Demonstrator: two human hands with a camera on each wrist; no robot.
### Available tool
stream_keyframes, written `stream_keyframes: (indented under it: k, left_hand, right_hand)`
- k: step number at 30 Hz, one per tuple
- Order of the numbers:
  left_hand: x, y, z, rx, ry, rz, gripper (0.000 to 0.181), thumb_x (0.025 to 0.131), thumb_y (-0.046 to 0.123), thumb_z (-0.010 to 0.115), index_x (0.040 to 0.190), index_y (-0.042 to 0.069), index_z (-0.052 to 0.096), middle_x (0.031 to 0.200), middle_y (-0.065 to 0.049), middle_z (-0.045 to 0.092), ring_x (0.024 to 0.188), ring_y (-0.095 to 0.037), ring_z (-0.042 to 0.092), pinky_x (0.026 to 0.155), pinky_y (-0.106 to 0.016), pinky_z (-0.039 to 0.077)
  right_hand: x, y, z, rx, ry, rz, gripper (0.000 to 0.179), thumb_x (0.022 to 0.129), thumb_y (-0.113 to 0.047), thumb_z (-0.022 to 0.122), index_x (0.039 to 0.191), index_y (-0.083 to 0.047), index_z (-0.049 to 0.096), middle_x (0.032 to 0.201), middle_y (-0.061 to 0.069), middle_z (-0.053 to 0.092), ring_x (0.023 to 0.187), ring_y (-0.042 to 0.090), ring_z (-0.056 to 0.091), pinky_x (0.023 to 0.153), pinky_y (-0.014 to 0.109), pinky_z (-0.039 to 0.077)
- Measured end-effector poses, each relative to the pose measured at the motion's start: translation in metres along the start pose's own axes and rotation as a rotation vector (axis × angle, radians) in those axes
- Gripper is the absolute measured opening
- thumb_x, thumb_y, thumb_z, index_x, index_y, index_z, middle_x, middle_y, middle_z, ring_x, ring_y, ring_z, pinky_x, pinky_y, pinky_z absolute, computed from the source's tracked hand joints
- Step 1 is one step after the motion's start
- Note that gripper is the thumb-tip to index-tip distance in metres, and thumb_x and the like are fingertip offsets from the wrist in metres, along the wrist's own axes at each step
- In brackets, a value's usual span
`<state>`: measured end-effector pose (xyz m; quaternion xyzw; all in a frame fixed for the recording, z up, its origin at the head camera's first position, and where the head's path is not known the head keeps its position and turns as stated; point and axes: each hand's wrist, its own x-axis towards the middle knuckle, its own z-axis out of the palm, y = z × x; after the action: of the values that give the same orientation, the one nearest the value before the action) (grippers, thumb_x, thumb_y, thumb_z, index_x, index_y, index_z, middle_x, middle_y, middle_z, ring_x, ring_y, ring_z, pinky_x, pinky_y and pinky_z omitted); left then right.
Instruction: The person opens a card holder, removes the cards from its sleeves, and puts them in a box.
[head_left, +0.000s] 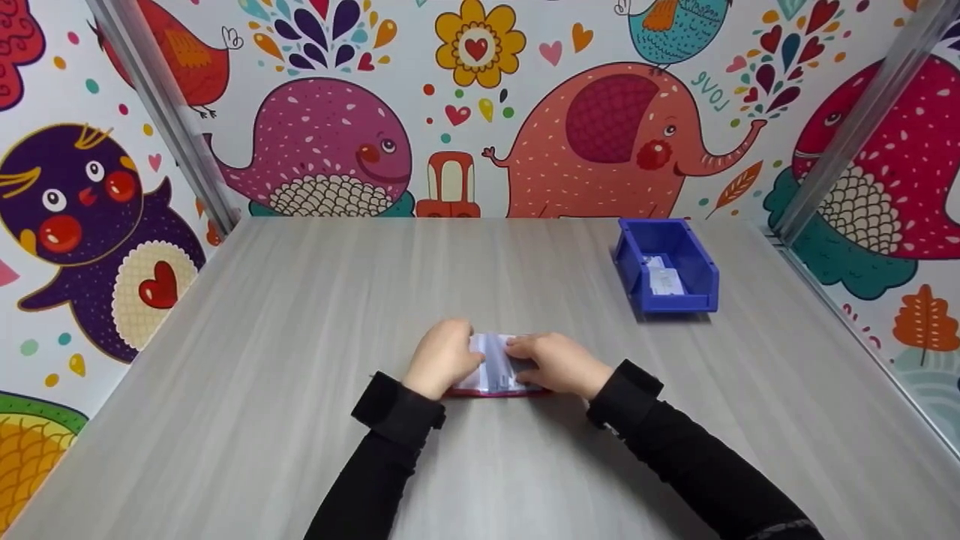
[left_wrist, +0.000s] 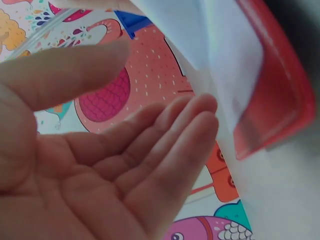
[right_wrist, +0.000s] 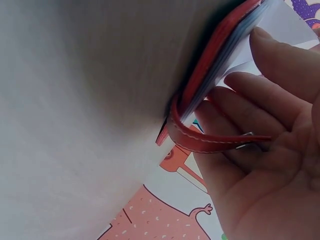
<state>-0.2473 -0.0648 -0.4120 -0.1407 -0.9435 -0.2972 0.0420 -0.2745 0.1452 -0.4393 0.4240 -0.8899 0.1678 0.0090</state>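
Observation:
A red card holder (head_left: 491, 367) lies spread on the table, its clear, whitish sleeves facing up. Beside its left part is my left hand (head_left: 444, 358); in the left wrist view the thumb stands apart from nearly straight fingers (left_wrist: 170, 155), with nothing between them and the red cover (left_wrist: 280, 100) just beyond. My right hand (head_left: 559, 364) holds the right part, the thumb on the sleeves and the fingers at the edge. A red stitched strap (right_wrist: 210, 142) with a metal snap sticks out by the right palm. The sleeves' contents are too blurred to read.
A blue open-front bin (head_left: 667, 302) stands at the back right of the table (head_left: 300, 300), with white cards or packets (head_left: 664, 280) in it. Patterned panels and metal posts (head_left: 161, 112) bound the table at the back and sides.

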Motion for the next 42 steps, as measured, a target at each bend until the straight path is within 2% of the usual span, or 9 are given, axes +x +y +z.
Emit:
stream_keyframes:
  k: [6, 15, 23, 32, 42]
  left_hand:
    - [-0.005, 0.006, 0.004, 0.015, -0.038, 0.059, 0.030, 0.076, 0.006, 0.079, 0.096, -0.010, 0.066, 0.094, -0.020, 0.067, 0.087, -0.037, 0.064, 0.081, -0.047, 0.051]
    - [-0.011, 0.012, 0.009, 0.030, -0.077, 0.084, 0.025, 0.073, 0.005, 0.082, 0.087, -0.005, 0.063, 0.084, -0.013, 0.064, 0.079, -0.029, 0.060, 0.075, -0.044, 0.050]
    - [-0.012, 0.014, 0.018, 0.055, -0.056, 0.126, 0.035, 0.071, 0.006, 0.082, 0.099, -0.005, 0.065, 0.090, -0.013, 0.065, 0.086, -0.030, 0.061, 0.080, -0.043, 0.050]
    - [-0.011, 0.014, 0.025, 0.083, -0.048, 0.130, 0.027, 0.073, 0.004, 0.079, 0.094, -0.003, 0.064, 0.087, -0.013, 0.064, 0.084, -0.029, 0.062, 0.077, -0.042, 0.050]
    - [-0.010, 0.014, 0.028, 0.073, -0.045, 0.134, 0.020, 0.074, 0.003, 0.077, 0.089, -0.001, 0.065, 0.084, -0.011, 0.064, 0.080, -0.027, 0.060, 0.076, -0.041, 0.050]
  right_hand:
    - [-0.001, 0.000, 0.000, 0.013, 0.005, 0.000, 0.039, 0.083, -0.005, 0.077, 0.120, 0.004, 0.068, 0.123, 0.020, 0.065, 0.115, 0.033, 0.061, 0.096, 0.044, 0.049]
    - [-0.002, 0.000, -0.001, 0.005, 0.018, -0.019, 0.039, 0.082, -0.005, 0.078, 0.119, 0.003, 0.069, 0.122, 0.019, 0.066, 0.113, 0.033, 0.063, 0.096, 0.043, 0.049]
    - [-0.002, 0.000, -0.001, 0.007, 0.023, -0.026, 0.039, 0.082, -0.005, 0.078, 0.119, 0.003, 0.069, 0.122, 0.019, 0.066, 0.112, 0.033, 0.063, 0.096, 0.043, 0.049]
    - [-0.003, 0.001, 0.001, 0.010, 0.027, -0.028, 0.040, 0.082, -0.005, 0.078, 0.120, 0.002, 0.069, 0.122, 0.019, 0.066, 0.113, 0.033, 0.062, 0.096, 0.043, 0.049]
    - [-0.002, 0.003, 0.002, 0.026, 0.035, -0.034, 0.040, 0.083, -0.005, 0.077, 0.121, 0.002, 0.068, 0.123, 0.018, 0.066, 0.114, 0.033, 0.062, 0.096, 0.043, 0.049]
